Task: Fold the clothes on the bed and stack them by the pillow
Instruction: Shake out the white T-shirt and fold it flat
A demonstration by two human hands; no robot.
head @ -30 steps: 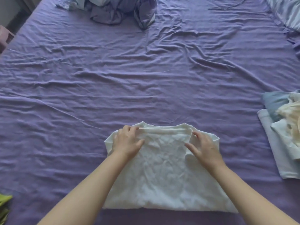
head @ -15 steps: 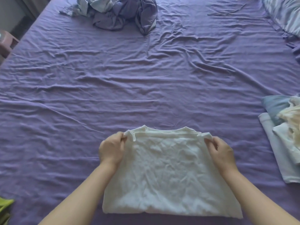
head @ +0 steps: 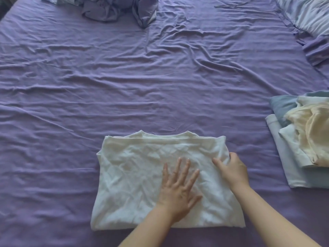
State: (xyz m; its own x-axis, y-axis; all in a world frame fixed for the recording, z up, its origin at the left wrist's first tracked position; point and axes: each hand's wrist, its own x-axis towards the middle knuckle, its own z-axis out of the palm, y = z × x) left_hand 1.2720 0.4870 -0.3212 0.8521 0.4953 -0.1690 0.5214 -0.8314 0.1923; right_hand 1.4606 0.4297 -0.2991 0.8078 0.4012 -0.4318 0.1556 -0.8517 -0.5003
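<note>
We are pressing the flat left hand (head: 178, 191) on the shirt (head: 135, 179) centre while the right hand (head: 233, 169) is pinching its right edge, ready for folding leftward.

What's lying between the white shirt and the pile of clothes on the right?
Only wrinkled purple bedsheet separates the white shirt from the pile of clothes, per the head view.

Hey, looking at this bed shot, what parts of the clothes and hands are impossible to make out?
- Stack of folded clothes, head view: its right side is cut off by the frame edge.
- Crumpled pile, head view: top cut off by the upper edge.
- Right hand: fingertips hidden by the white shirt's edge.
- Left hand covers part of the shirt.
</note>
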